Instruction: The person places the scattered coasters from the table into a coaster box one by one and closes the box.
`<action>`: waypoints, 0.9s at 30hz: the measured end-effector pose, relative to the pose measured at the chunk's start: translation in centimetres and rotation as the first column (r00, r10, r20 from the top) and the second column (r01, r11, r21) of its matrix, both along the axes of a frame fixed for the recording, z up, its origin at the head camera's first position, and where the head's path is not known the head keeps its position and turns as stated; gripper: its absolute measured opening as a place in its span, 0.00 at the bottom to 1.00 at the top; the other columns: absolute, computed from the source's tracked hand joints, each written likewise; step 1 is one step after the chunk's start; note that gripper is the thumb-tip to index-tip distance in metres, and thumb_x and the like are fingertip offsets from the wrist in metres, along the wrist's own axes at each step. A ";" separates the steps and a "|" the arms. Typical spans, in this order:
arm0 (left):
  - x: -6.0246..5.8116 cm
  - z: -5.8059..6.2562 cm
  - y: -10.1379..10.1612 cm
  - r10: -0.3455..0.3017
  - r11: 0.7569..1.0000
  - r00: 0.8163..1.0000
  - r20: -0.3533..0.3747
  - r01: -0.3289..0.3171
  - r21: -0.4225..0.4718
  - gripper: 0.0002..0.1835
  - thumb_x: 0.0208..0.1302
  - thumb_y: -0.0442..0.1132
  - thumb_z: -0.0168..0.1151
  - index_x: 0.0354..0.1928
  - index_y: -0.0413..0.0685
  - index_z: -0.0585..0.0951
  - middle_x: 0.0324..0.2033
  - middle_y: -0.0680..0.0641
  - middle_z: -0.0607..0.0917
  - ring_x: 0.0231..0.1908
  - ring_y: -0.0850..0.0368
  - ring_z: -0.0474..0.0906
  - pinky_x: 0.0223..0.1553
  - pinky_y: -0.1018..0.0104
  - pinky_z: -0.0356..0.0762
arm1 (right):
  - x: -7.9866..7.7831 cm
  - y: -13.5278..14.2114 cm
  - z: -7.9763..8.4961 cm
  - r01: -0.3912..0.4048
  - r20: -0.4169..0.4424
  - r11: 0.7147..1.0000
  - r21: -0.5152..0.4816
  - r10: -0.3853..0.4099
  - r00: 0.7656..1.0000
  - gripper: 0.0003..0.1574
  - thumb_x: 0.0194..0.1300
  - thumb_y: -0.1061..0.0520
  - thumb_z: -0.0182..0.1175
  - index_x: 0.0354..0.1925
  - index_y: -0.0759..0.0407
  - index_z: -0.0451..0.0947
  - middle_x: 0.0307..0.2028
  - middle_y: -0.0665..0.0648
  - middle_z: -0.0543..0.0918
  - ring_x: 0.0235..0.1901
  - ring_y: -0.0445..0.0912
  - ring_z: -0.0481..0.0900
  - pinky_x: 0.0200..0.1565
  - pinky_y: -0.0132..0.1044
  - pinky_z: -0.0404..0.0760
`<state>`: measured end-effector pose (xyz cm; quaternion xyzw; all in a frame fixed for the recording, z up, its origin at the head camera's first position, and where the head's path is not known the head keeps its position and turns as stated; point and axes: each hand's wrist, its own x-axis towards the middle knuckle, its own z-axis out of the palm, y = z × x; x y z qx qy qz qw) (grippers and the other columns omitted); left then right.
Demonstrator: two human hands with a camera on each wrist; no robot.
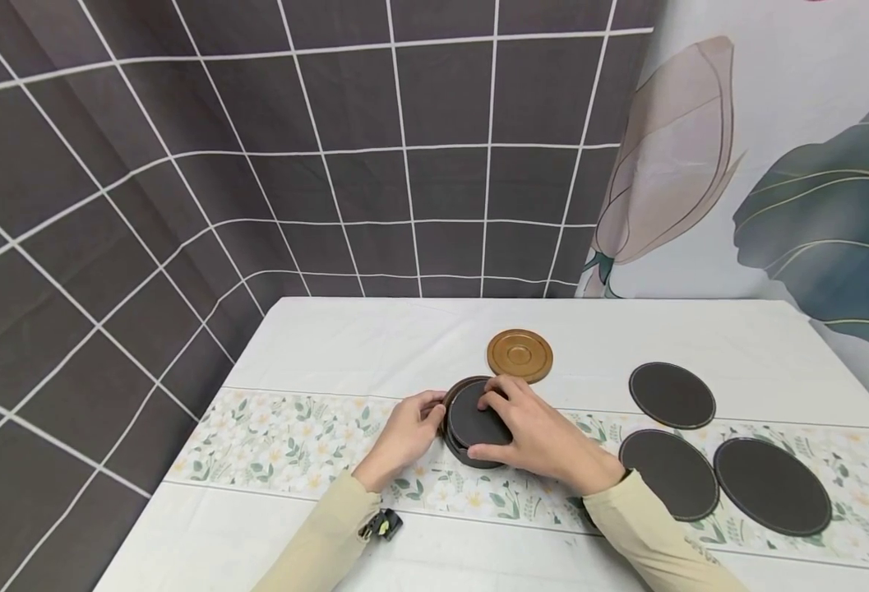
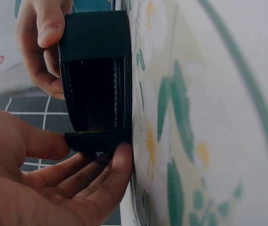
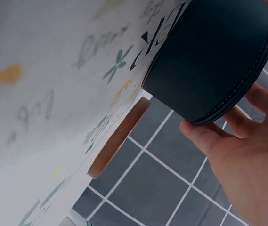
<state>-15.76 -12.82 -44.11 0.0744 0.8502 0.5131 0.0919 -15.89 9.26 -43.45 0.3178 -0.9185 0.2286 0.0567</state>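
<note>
A round black leather coaster holder (image 1: 478, 463) with a stitched rim stands on the table, a wide slot in its wall facing the left wrist view. My left hand (image 1: 407, 432) grips its left side, with the thumb at the rim and the fingers along the wall and base. Over the holder's mouth lies a round black coaster (image 1: 469, 421). The right hand (image 1: 533, 427) pinches this coaster from above, fingers bent over its face and thumb at the near edge. In the right wrist view, right-hand fingertips (image 3: 190, 129) are right at the holder's (image 3: 214, 61) stitched rim.
A brown round disc with raised rings (image 1: 520, 355) lies just behind the holder. To the right are three black round coasters (image 1: 672, 395), one beneath the right forearm's edge. A dark tiled curtain (image 1: 434, 189) hangs behind the white, flower-banded tablecloth (image 1: 279, 436).
</note>
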 end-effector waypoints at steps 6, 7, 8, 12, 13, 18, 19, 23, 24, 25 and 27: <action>0.0 0.0 -0.2 0.005 1.000 1.000 -0.005 -0.005 -0.002 0.18 0.79 0.35 0.50 0.64 0.36 0.78 0.58 0.37 0.83 0.60 0.42 0.80 0.56 0.54 0.83 | 0.0 -0.1 0.0 0.003 0.015 1.000 0.011 -0.003 1.000 0.39 0.58 0.30 0.72 0.54 0.55 0.81 0.58 0.55 0.75 0.60 0.51 0.74 0.58 0.50 0.81; 0.0 -0.1 -0.2 0.006 1.000 1.000 -0.004 -0.006 -0.004 0.18 0.79 0.35 0.49 0.64 0.36 0.78 0.58 0.37 0.83 0.60 0.42 0.80 0.57 0.54 0.83 | 0.0 -0.1 0.0 0.003 0.017 1.000 0.016 -0.003 1.000 0.39 0.58 0.30 0.72 0.54 0.55 0.81 0.59 0.55 0.75 0.60 0.51 0.75 0.58 0.50 0.81; 0.0 -0.1 -0.2 0.007 1.000 1.000 -0.005 -0.007 -0.007 0.18 0.79 0.35 0.50 0.64 0.36 0.78 0.58 0.37 0.83 0.60 0.42 0.80 0.57 0.53 0.83 | 0.0 -0.1 0.0 0.003 0.017 1.000 0.021 -0.003 1.000 0.39 0.58 0.30 0.71 0.54 0.55 0.81 0.59 0.55 0.75 0.60 0.51 0.75 0.59 0.50 0.81; 0.0 -0.1 -0.2 0.011 1.000 1.000 -0.003 -0.011 -0.005 0.18 0.79 0.35 0.50 0.63 0.36 0.79 0.58 0.37 0.84 0.59 0.43 0.81 0.56 0.54 0.83 | 0.0 -0.1 -0.1 0.000 -0.001 0.999 0.041 0.000 1.000 0.39 0.59 0.29 0.70 0.55 0.54 0.81 0.59 0.56 0.76 0.60 0.53 0.76 0.61 0.51 0.79; 0.0 -0.1 -0.1 0.012 1.000 1.000 0.002 -0.012 0.001 0.18 0.79 0.35 0.49 0.63 0.36 0.78 0.57 0.37 0.84 0.59 0.43 0.81 0.55 0.55 0.84 | 0.0 -0.1 -0.1 0.000 -0.009 0.999 0.048 0.000 1.000 0.39 0.59 0.29 0.70 0.55 0.54 0.81 0.59 0.56 0.77 0.60 0.53 0.76 0.62 0.52 0.78; 0.0 -0.1 0.0 0.006 0.999 1.000 0.004 -0.006 0.037 0.18 0.78 0.33 0.49 0.62 0.33 0.78 0.55 0.35 0.84 0.54 0.44 0.84 0.50 0.60 0.86 | -0.1 0.0 0.0 -0.004 -0.046 0.997 0.081 0.008 0.999 0.36 0.61 0.29 0.67 0.53 0.54 0.83 0.58 0.57 0.80 0.62 0.55 0.76 0.65 0.55 0.75; 0.0 0.0 0.0 0.005 0.999 1.000 0.004 -0.005 0.046 0.18 0.78 0.32 0.49 0.62 0.32 0.78 0.55 0.34 0.85 0.53 0.44 0.85 0.49 0.60 0.87 | -0.1 0.1 0.0 -0.006 -0.049 0.996 0.085 0.010 0.999 0.35 0.62 0.29 0.67 0.52 0.54 0.84 0.58 0.57 0.80 0.63 0.55 0.75 0.65 0.55 0.75; 0.0 0.1 0.0 -0.005 0.997 1.000 -0.007 0.005 0.073 0.17 0.78 0.31 0.49 0.61 0.29 0.78 0.54 0.32 0.84 0.51 0.42 0.85 0.49 0.58 0.87 | -0.1 0.4 0.2 -0.029 -0.057 0.995 0.092 0.034 0.998 0.30 0.64 0.35 0.66 0.52 0.55 0.84 0.59 0.58 0.80 0.64 0.54 0.75 0.66 0.53 0.75; 0.0 0.1 0.0 -0.004 0.997 1.000 -0.005 0.004 0.075 0.17 0.78 0.31 0.49 0.61 0.29 0.77 0.54 0.32 0.84 0.51 0.42 0.85 0.49 0.58 0.87 | -0.1 0.5 0.3 -0.037 -0.059 0.995 0.094 0.043 0.997 0.29 0.63 0.37 0.65 0.53 0.55 0.84 0.60 0.58 0.80 0.64 0.54 0.75 0.66 0.52 0.76; 0.0 0.1 0.0 -0.004 0.997 1.000 -0.003 0.005 0.074 0.18 0.78 0.31 0.49 0.62 0.29 0.77 0.54 0.32 0.84 0.51 0.42 0.85 0.49 0.58 0.87 | -0.1 0.6 0.4 -0.045 -0.063 0.995 0.094 0.051 0.997 0.28 0.62 0.39 0.65 0.53 0.55 0.84 0.60 0.58 0.80 0.64 0.54 0.75 0.65 0.52 0.76; 0.0 0.1 0.0 -0.009 0.997 1.000 -0.005 0.010 0.075 0.18 0.78 0.31 0.49 0.62 0.29 0.77 0.54 0.32 0.84 0.51 0.42 0.85 0.48 0.58 0.87 | -0.2 0.9 0.6 -0.055 -0.057 0.993 0.100 0.061 0.997 0.28 0.60 0.42 0.64 0.54 0.55 0.84 0.61 0.57 0.79 0.64 0.54 0.74 0.65 0.51 0.77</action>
